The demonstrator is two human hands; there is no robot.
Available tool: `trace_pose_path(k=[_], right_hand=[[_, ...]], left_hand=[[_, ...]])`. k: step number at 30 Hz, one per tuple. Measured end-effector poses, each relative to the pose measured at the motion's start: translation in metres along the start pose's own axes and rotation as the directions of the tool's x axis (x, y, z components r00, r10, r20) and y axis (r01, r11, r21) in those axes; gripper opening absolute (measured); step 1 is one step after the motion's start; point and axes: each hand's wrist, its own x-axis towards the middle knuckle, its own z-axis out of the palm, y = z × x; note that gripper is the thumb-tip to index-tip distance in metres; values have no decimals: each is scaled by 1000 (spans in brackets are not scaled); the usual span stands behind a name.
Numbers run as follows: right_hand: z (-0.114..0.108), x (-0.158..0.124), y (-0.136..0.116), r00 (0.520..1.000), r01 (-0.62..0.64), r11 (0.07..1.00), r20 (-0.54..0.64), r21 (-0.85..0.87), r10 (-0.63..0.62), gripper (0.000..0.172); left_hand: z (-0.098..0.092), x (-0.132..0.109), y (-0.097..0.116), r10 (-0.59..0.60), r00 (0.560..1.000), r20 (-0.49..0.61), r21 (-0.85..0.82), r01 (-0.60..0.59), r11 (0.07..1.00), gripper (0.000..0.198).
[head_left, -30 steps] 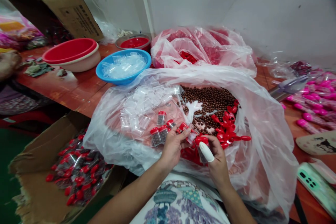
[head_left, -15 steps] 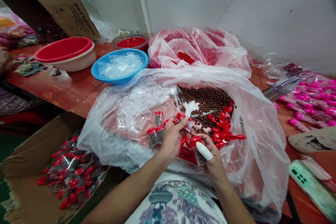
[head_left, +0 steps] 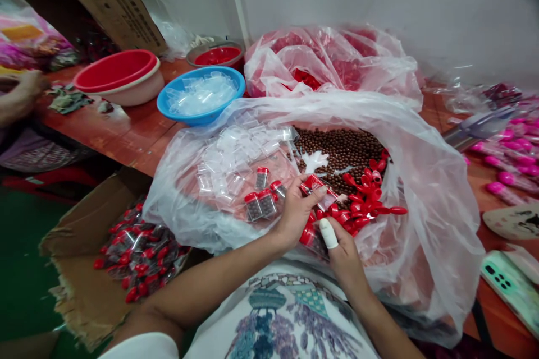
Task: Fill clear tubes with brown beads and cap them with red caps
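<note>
My left hand [head_left: 295, 216] is closed on a small clear plastic packet with a red printed top [head_left: 322, 193], thumb laid across it. Just below and to the right, my right hand [head_left: 343, 249], a white finger cot [head_left: 328, 234] on its thumb, grips a small clear jar with a red lid and dark contents [head_left: 310, 237], partly hidden by the fingers. Beyond the hands lie red plastic spoons [head_left: 370, 193] and a spread of brown beads [head_left: 341, 148]. Filled red-lidded jars [head_left: 261, 205] stand left of my left hand, near a pile of empty clear jars [head_left: 231, 157].
A crumpled plastic bag [head_left: 442, 224] surrounds the work area. A blue basin [head_left: 202, 122] of clear pieces and a red basin [head_left: 113, 70] stand behind. An open carton [head_left: 76, 258] of packed jars sits lower left. A phone [head_left: 511, 286] lies right; another person's arm [head_left: 21, 98] shows left.
The view has shifted, so most things sit farther right. The packet in my left hand now shows more fully, and the right hand has turned, its thumb more upright beside the jar.
</note>
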Motion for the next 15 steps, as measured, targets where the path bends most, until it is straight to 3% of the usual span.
trace_pose_path(k=[6,15], right_hand=[[-3,-9,3,994,102,980,48,-172,-95,26],[-7,-7,8,982,185,932,99,-312,-162,22]], left_hand=[[2,-17,-4,49,999,-18,20,-49,999,34],[0,-19,-14,-21,998,-64,-34,18,999,32]])
